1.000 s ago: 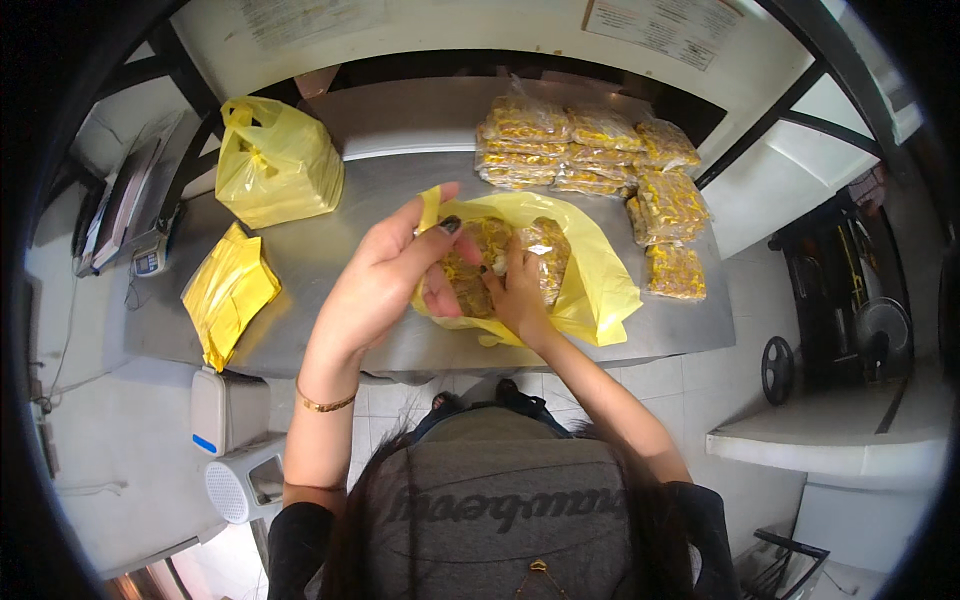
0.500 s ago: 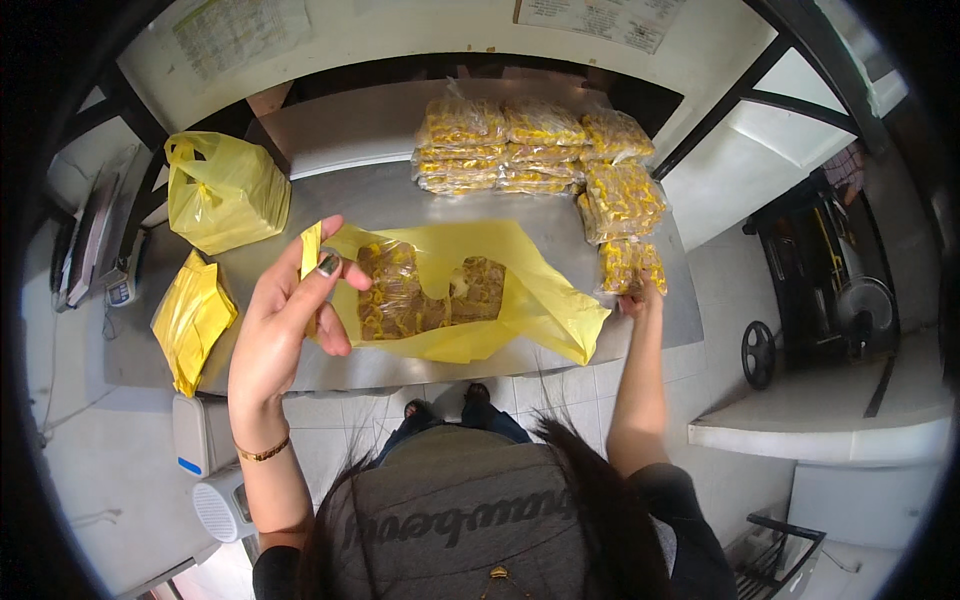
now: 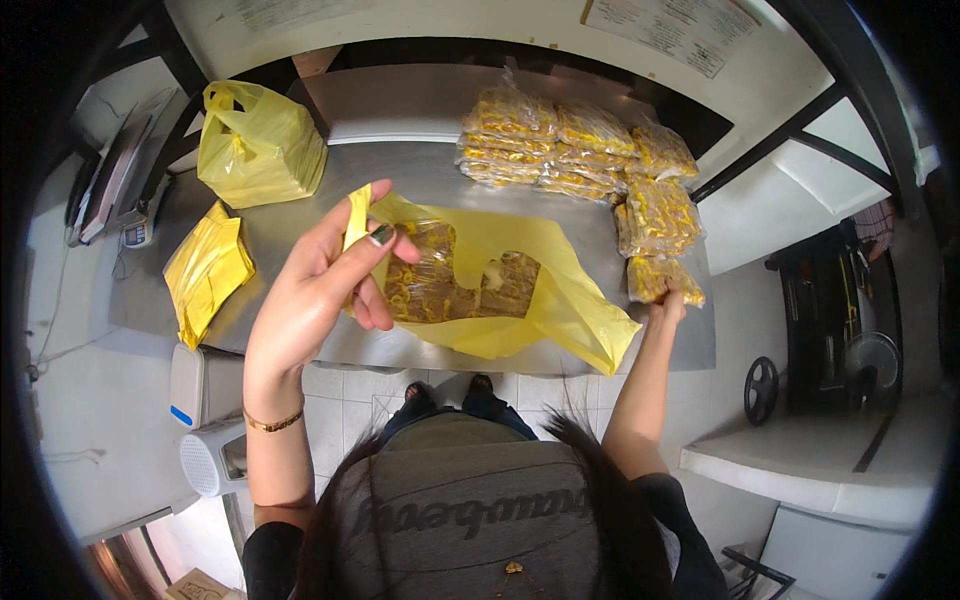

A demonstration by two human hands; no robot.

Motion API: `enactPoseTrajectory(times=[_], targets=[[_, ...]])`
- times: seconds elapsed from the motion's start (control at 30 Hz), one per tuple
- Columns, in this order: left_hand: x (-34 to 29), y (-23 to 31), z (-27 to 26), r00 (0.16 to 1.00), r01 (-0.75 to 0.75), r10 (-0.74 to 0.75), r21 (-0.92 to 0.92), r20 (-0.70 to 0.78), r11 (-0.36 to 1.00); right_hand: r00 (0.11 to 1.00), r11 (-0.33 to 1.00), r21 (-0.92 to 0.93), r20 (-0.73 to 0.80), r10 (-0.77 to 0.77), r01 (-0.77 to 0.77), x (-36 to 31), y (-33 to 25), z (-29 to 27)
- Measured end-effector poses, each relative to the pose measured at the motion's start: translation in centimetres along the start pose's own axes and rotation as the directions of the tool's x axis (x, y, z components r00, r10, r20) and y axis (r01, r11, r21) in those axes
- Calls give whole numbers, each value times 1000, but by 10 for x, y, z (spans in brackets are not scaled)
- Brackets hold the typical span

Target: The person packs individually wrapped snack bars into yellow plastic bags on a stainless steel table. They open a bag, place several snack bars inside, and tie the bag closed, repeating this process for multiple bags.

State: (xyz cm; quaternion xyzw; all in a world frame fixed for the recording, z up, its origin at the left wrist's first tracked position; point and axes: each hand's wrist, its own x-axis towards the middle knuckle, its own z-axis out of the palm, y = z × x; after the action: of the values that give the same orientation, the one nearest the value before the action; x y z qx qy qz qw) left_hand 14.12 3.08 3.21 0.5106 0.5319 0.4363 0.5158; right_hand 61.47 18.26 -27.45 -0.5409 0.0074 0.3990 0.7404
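Observation:
My left hand [image 3: 325, 265] pinches one handle of a yellow plastic bag [image 3: 575, 290] between thumb and fingers, keeping its mouth raised. Through the bag's mouth and film I see clear-wrapped packs [image 3: 428, 262] of something brown with yellow bits; how many lie inside I cannot tell. Over at the table's right side, my right hand [image 3: 672, 306] grips the near edge of a similar clear-wrapped pack [image 3: 652, 276]. That pack is at the near end of a row of stacked packs [image 3: 658, 218], its far edge close to them.
More stacked packs [image 3: 555, 140] line the back right of the metal table [image 3: 385, 175]. A filled, tied yellow bag [image 3: 265, 150] stands at the back left. Folded yellow bags [image 3: 208, 272] lie nearer on the left. A handwheel [image 3: 761, 390] is beyond the table's right side.
The view has shifted, so the table sits higher and farther right. My right hand has closed further over the near pack's edge, which now looks tilted. My left hand still holds the bag.

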Motion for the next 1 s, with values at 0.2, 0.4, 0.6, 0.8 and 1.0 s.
enactPoseTrajectory(times=[0.2,0.4,0.6,0.8,1.0], targets=[[3,-5,-10,999,6,-3,-80,37,997,890,925,378,404,-211,47,-109,-60,-54],[9,-8,-19,994,-1,12,-110,106,994,560,977,130,829,-12,-171,-211,-129,19],[12,-10,-33,971,42,-2,-162,240,986,378,712,-677,620,687,-184,-306,-12,112],[1,-13,-48,953,97,-48,-150,298,984,423,629,-611,467,777,-481,-289,32,128],[9,-14,-43,944,114,-21,-266,329,957,605,700,-663,451,656,-265,-238,4,111]])
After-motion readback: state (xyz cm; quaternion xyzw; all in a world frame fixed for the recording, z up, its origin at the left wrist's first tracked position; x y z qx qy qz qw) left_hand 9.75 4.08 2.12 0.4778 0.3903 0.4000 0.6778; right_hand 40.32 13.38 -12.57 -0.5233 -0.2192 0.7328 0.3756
